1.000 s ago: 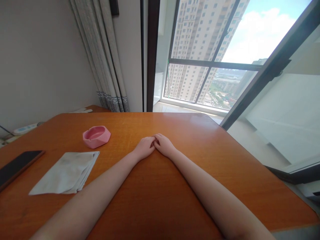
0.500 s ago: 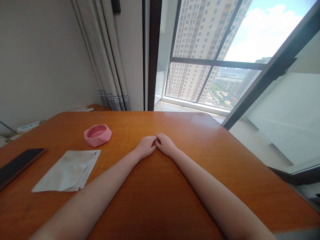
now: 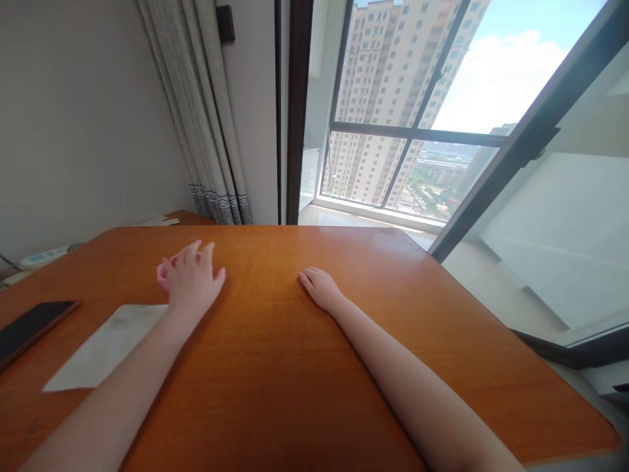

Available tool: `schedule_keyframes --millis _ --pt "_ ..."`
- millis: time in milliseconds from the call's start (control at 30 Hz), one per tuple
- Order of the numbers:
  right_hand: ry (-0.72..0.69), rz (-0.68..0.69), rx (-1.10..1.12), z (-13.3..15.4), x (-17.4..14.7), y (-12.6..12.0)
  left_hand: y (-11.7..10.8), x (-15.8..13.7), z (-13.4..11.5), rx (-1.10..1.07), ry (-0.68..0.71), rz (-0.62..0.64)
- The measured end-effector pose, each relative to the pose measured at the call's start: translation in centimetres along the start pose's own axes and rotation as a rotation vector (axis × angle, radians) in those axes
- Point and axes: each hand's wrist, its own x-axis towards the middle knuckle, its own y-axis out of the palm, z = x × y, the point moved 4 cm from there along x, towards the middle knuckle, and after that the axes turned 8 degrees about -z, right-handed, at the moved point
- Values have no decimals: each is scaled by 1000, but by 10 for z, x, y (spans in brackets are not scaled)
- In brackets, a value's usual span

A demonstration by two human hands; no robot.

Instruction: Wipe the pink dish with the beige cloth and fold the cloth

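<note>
My left hand [image 3: 191, 282] is open, its fingers spread, over the pink faceted ashtray [image 3: 162, 276]. It hides most of the ashtray, and I cannot tell whether the two touch. Below that hand lies a folded white cloth [image 3: 113, 341], partly covered by my left forearm. Near the middle of the wooden table [image 3: 275, 393], my right hand [image 3: 320, 288] rests on the surface. Its fingers are loosely curled together, with nothing visible in them.
A dark phone [image 3: 34, 331] lies at the table's left side. Beyond the left edge is a white power strip [image 3: 44, 256]. A grey curtain [image 3: 196, 118] hangs behind the table, and a dark-framed glass door [image 3: 501, 151] stands at the right.
My hands were together at the table's middle. The left has moved left to the ashtray and spread its fingers, while the right stays in place. The camera view has shifted slightly.
</note>
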Motion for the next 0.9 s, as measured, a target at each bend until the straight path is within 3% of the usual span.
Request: schedule_keyframes --millis 67,133,267,367,467,567,733,900 --pt "2 2 10 0 0 1 5 0 35 71 -129 108" --pt "7 4 18 0 0 2 15 -1 55 83 -171 251" --pt "13 9 11 -1 0 2 31 -2 63 58 -177 458" --pt "4 8 6 -1 0 4 31 2 58 44 -172 416" --pt "-4 2 -6 -2 0 5 22 4 40 -4 -81 302" --pt "-1 -4 -13 -2 1 6 13 0 1 -167 85 225" --pt "33 -2 6 -2 1 5 -3 -26 -68 -498 308 278" --pt "16 5 9 -2 2 5 -9 -45 -89 -640 403 351"
